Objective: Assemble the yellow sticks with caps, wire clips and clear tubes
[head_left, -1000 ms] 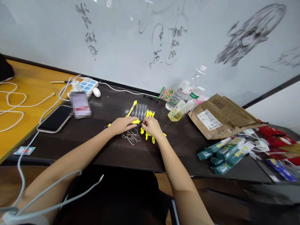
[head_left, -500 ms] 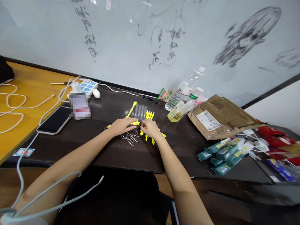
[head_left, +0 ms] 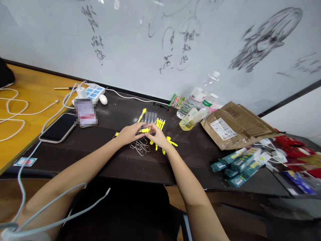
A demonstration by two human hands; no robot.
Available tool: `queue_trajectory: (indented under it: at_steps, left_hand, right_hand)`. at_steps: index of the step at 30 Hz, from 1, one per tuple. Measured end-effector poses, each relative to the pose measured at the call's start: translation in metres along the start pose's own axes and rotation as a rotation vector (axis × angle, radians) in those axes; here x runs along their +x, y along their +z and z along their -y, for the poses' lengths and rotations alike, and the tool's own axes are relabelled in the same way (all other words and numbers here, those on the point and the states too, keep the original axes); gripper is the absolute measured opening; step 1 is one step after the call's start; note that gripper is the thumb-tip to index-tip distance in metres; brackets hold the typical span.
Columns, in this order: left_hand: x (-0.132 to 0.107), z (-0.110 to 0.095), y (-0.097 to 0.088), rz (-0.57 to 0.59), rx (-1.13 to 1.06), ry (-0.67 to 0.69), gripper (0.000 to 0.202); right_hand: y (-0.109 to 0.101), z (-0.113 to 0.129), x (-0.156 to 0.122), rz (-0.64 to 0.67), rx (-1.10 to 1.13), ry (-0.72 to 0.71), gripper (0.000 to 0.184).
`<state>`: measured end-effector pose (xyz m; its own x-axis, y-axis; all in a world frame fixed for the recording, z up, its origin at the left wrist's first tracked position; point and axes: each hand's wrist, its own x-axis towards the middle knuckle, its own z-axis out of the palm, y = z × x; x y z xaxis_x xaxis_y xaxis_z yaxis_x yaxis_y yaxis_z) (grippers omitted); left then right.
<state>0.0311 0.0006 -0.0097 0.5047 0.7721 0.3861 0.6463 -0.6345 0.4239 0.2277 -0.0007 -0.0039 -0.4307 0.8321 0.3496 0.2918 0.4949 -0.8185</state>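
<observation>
My left hand point(head_left: 130, 133) and my right hand point(head_left: 157, 135) meet over the middle of the dark table point(head_left: 105, 160). Together they pinch a small yellow pen part point(head_left: 144, 130) between their fingertips. Just behind them lie a row of clear pen barrels point(head_left: 149, 117), a yellow-tipped pen point(head_left: 141, 115) and yellow pen tips point(head_left: 160, 123). Loose yellow pieces point(head_left: 172, 142) sit to the right of my right hand. A heap of thin metal springs or clips point(head_left: 140, 146) lies under my wrists.
A phone point(head_left: 58, 128), a blurred card point(head_left: 85, 112), a power strip point(head_left: 93, 91) and white cables point(head_left: 15, 113) lie at the left. Plastic bottles point(head_left: 198, 107), a cardboard parcel point(head_left: 238, 125), green boxes point(head_left: 238, 162) and red packets point(head_left: 296, 147) crowd the right. A whiteboard with scribbles stands behind.
Both hands have lifted slightly and drawn together, the fingertips now closing on the yellow pen part from both sides. The items on the table have not moved.
</observation>
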Motion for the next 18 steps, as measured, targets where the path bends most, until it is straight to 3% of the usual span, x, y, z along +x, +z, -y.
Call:
queue_trajectory:
  at_steps: [7,13,18]
  left_hand:
    - [-0.001,-0.008,-0.004,-0.019,-0.001,-0.015,0.040]
    - [0.000,-0.009,-0.006,-0.055,-0.022,-0.016,0.038]
    - [0.000,-0.007,-0.003,-0.063,-0.036,-0.007,0.038]
  right_hand:
    - [0.001,-0.006,0.002,-0.052,0.038,0.034,0.022]
    - [0.002,-0.007,0.004,-0.102,0.184,0.059,0.034]
    - [0.012,-0.007,0.005,-0.143,0.349,0.167,0.040]
